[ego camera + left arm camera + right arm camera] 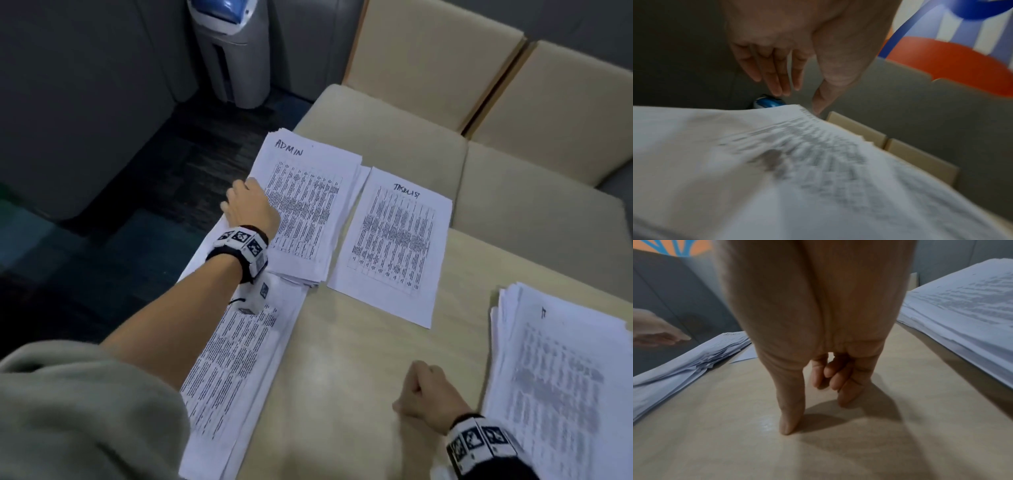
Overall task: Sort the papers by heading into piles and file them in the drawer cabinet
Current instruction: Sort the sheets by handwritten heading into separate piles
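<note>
Four lots of printed papers lie on the pale table (359,394). The pile headed ADMIN (308,205) is at the back left, with a single sheet headed TASKLIST (394,240) to its right. Another pile (233,370) lies under my left forearm, and a thick stack (561,377) sits at the right. My left hand (245,198) is at the ADMIN pile's left edge. In the left wrist view its fingers (777,73) are straight above the pile (797,170); it holds nothing. My right hand (419,383) rests on the bare table as a fist, fingers (830,374) curled, thumb tip down.
Two cream chairs (387,137) stand against the table's far side. A grey bin with a blue lid (233,51) stands on the dark floor beyond the left edge. The left piles overhang the table's left edge.
</note>
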`<state>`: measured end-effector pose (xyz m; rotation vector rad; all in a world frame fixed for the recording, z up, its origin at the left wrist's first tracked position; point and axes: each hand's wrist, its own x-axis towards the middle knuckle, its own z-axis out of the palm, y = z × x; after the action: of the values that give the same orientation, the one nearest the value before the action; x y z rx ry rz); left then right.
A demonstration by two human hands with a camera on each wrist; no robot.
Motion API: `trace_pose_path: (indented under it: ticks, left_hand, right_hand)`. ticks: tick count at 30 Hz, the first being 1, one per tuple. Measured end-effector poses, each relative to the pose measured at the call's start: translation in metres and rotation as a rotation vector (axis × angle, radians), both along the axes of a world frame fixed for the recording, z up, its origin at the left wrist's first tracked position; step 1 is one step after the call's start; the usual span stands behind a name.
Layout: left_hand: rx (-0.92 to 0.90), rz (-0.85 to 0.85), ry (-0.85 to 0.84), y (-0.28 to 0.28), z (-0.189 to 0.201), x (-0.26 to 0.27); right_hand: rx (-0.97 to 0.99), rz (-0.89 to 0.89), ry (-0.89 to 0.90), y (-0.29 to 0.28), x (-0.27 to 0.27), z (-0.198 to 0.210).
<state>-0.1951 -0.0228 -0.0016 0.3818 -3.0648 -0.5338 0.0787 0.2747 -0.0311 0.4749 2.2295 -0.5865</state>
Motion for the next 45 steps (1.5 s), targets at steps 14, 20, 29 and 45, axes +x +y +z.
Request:
trace_pose_path:
  ticks: [14,20,29,45]
  left_hand:
    - [0.515,-0.705,-0.453,0.213,0.084,0.162]
    - [0.497,-0.590,-0.606,0.318,0.034,0.239]
    - [0.089,-0.501,-0.473,0.395,0.010,0.285]
    - [0.178,-0.296,-0.479,0.405,-0.016,0.279]
  right_hand:
    - [-0.206,-0.778,0.537,0.161,0.034,0.067]
    - [0.293,-0.856,0.405,0.261,0.079,0.040]
    - [0.053,-0.823,0.455,0.312,0.105,0.005]
    - [-0.280,-0.919,0.633,0.346,0.146,0.026]
